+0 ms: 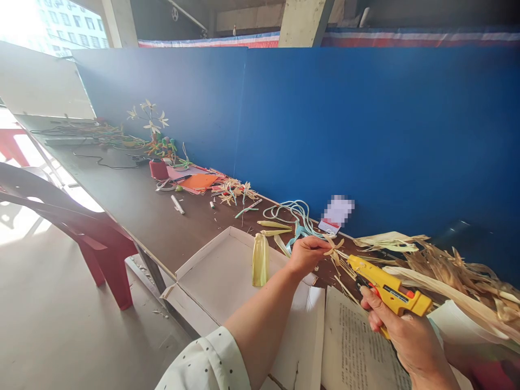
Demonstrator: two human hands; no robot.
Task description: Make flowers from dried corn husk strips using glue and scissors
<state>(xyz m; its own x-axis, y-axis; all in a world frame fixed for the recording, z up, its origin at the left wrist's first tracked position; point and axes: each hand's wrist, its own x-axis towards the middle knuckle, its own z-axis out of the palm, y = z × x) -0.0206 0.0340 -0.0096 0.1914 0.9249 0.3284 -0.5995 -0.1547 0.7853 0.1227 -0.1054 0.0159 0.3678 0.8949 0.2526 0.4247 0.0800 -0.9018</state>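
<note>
My right hand (400, 330) is wrapped round the handle of a yellow hot glue gun (385, 284), whose nozzle points left at a pale corn-husk flower (335, 250). Between the pinched fingers of my left hand (307, 255) is that flower, its thin petals spread. The nozzle is close to the petals; whether they touch I cannot tell. Left of my hand, a yellow-green corn husk (260, 260) lies over the open white cardboard box lid (227, 271). Light blue ribbon (298, 233) is just beyond my left hand.
Dried husks (450, 271) pile up at the right, by a white container (463, 325). A printed sheet (357, 346) lies under my right arm. Further left are a red thread spool (158, 169), orange paper (199, 181) and husk flowers (150, 116). A blue partition (365, 135) backs the table; a red chair (105, 244) stands left.
</note>
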